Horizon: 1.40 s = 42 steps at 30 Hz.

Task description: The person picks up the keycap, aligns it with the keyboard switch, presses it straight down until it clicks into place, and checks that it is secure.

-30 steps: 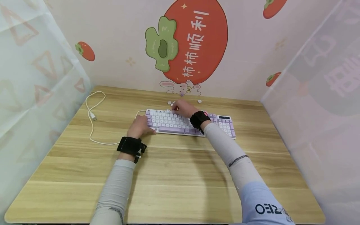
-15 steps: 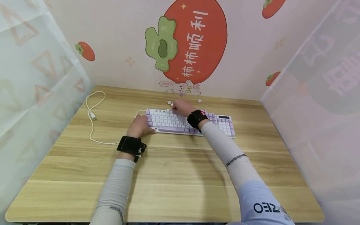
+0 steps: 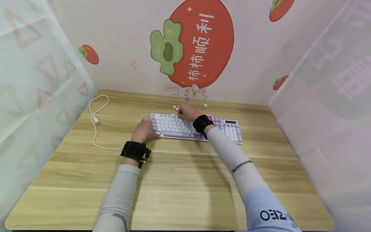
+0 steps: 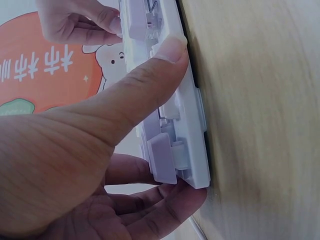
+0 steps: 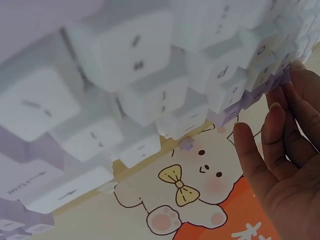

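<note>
A white and purple keyboard (image 3: 177, 134) lies across the table in the head view. At its left end, my left hand (image 3: 142, 130) grips the keyboard. The left wrist view shows that thumb on the keyboard's front edge (image 4: 189, 120), with the other fingers around its end. My right hand (image 3: 189, 112) is over the top row, left of the keyboard's middle. In the right wrist view, its thumb and index finger pinch a purple keycap (image 5: 281, 79) in that row, partly hidden by the fingers. The other fingers are loosely bent behind the keyboard.
Loose white keycaps lie behind the keyboard, one at the left (image 3: 174, 107) and another farther right (image 3: 205, 105). A white cable (image 3: 95, 132) with a USB plug (image 3: 96, 120) loops over the left of the wooden table (image 3: 179, 187). A printed backdrop (image 3: 121, 38) rises behind.
My right wrist has shifted slightly left while its fingers stay at the same part of the top row. The left hand and the keyboard have not visibly moved.
</note>
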Each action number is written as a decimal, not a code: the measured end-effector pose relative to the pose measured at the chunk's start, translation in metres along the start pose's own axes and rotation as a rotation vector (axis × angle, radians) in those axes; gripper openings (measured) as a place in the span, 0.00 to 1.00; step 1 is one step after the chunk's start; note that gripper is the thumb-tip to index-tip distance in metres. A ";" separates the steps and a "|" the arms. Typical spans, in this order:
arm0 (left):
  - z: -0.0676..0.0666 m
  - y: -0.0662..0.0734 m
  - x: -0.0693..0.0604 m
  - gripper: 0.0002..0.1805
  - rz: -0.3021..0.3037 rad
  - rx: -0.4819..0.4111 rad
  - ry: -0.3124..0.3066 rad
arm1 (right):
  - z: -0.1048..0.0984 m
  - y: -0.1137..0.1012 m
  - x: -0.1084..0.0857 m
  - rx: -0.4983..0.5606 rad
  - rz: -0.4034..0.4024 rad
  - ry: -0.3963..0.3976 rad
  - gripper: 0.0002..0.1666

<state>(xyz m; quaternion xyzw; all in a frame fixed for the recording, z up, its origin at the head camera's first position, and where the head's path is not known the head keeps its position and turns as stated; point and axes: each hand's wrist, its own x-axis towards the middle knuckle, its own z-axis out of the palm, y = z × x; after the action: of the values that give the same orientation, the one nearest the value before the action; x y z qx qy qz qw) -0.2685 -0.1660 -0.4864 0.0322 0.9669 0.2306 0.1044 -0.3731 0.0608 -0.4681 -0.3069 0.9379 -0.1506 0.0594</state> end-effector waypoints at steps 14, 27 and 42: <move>0.002 0.000 -0.001 0.42 -0.001 -0.010 0.004 | -0.014 -0.004 -0.001 0.152 0.045 -0.108 0.20; 0.001 0.002 -0.004 0.41 0.005 -0.012 0.018 | -0.012 -0.007 0.002 0.028 0.007 -0.132 0.25; 0.002 0.001 -0.002 0.42 0.003 -0.013 0.009 | -0.014 -0.003 0.006 0.068 -0.024 -0.116 0.18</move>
<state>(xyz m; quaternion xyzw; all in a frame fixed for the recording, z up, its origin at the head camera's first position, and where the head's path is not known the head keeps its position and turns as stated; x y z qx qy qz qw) -0.2660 -0.1644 -0.4867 0.0319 0.9658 0.2372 0.0998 -0.3787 0.0584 -0.4541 -0.3240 0.9235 -0.1649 0.1221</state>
